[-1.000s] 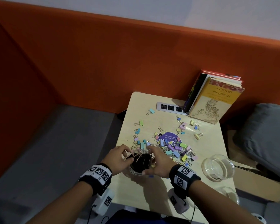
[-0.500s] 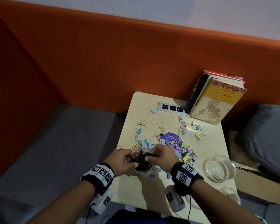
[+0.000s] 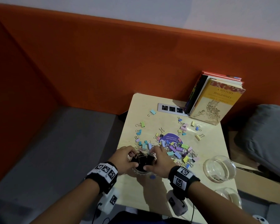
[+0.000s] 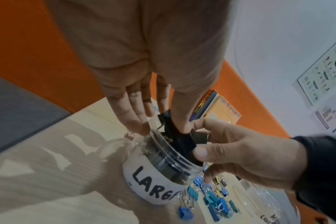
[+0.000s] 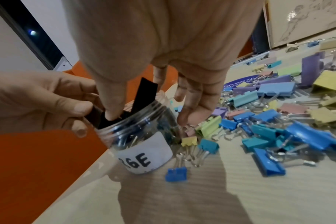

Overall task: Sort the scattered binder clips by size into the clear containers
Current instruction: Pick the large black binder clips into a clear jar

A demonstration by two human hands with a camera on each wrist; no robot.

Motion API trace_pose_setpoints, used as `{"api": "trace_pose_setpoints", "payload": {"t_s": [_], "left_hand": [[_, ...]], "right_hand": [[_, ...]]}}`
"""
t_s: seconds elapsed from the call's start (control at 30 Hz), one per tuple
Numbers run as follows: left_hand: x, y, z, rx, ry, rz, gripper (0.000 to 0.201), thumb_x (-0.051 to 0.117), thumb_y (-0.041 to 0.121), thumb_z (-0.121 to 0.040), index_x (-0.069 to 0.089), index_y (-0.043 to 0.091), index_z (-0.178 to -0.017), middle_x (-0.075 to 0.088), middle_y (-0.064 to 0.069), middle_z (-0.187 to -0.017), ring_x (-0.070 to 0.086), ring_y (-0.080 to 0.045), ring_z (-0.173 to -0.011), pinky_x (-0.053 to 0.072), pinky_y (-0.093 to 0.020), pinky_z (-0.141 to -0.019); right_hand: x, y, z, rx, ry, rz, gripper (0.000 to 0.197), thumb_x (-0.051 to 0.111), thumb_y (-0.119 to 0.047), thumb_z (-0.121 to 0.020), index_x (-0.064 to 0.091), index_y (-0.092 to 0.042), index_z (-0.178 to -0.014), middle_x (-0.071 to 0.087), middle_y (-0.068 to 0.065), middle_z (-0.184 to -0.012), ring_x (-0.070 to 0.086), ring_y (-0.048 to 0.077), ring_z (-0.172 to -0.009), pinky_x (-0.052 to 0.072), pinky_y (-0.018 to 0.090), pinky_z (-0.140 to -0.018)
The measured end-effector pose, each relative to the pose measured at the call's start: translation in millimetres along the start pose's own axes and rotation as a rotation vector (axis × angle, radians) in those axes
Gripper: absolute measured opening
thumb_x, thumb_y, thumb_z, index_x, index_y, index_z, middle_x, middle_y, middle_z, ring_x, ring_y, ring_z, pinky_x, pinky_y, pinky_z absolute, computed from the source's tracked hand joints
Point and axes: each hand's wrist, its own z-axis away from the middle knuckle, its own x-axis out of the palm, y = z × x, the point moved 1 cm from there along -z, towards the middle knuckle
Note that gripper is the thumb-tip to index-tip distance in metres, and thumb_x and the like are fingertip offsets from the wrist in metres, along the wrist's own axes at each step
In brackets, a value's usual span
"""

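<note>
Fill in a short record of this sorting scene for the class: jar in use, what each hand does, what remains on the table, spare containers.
jar in use: clear plastic jar labelled LARGE, stuffed with big black binder clips
left hand: thumb presses black clips at the jar mouth
right hand: fingers grip a black clip at the rim
unsorted: pastel binder clips scattered on the pale wooden table
spare containers: two clear round containers at the right, contents unclear

Head looks down; wrists close, sharing the jar (image 4: 163, 163)
</note>
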Motion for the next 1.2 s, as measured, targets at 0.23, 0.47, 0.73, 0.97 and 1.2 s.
{"api": "trace_pose_setpoints", "payload": {"t_s": [0.23, 0.47, 0.73, 0.97, 1.2], "left_hand": [[-0.5, -2.8, 7.8, -0.033, -0.024, -0.032, 0.025, 0.08, 0.031, -0.077, 0.065, 0.03, -0.097, 0.062, 0.007, -0.097, 0.057, -0.004, -0.072, 0.045, -0.018, -0.066], [2.5, 4.1, 5.3, 0.009, 0.004, -0.17, 0.026, 0.074, 0.023, -0.085, 0.064, 0.023, -0.109, 0.057, 0.003, -0.111, 0.059, -0.015, -0.093, 0.049, -0.027, -0.084], [6.7, 19.0, -3.0, 0.0, -0.021, -0.216, 0.033, 0.078, 0.031, -0.078, 0.052, 0.026, -0.098, 0.048, 0.005, -0.107, 0.055, -0.018, -0.094, 0.05, -0.033, -0.082], [8.9, 13.2, -4.2, -0.008, -0.128, -0.122, 0.103, 0.087, 0.024, -0.066, 0.026, 0.028, -0.15, 0.032, 0.003, -0.143, 0.056, -0.022, -0.115, 0.049, -0.032, -0.096], [3.4, 11.4, -0.3, 0.031, -0.131, -0.125, 0.068, 0.078, 0.02, -0.074, 0.049, 0.028, -0.136, 0.056, 0.002, -0.126, 0.056, -0.019, -0.109, 0.047, -0.028, -0.089]], "right_hand": [[2.9, 4.7, 2.1, -0.017, 0.021, 0.03, 0.043, 0.067, -0.037, -0.086, 0.051, -0.02, -0.123, 0.043, 0.001, -0.125, 0.05, 0.022, -0.111, 0.044, 0.028, -0.091], [-2.1, 5.7, 2.9, -0.002, -0.011, 0.068, 0.04, 0.072, -0.042, -0.083, 0.056, -0.023, -0.115, 0.045, -0.001, -0.116, 0.052, 0.022, -0.103, 0.048, 0.038, -0.09], [-10.4, 1.2, 2.4, 0.037, -0.056, 0.104, 0.062, 0.082, -0.05, -0.068, 0.046, -0.027, -0.113, 0.044, -0.001, -0.116, 0.052, 0.021, -0.1, 0.047, 0.033, -0.082], [-9.7, -10.5, 8.3, -0.019, -0.162, 0.145, 0.131, 0.09, -0.046, -0.059, 0.004, -0.025, -0.154, 0.02, 0.005, -0.158, 0.03, 0.028, -0.142, 0.034, 0.045, -0.113], [-12.3, -17.5, 7.4, -0.035, -0.078, 0.197, 0.112, 0.087, -0.045, -0.061, 0.023, -0.026, -0.151, 0.04, 0.003, -0.148, 0.042, 0.026, -0.133, 0.041, 0.039, -0.108]]}}
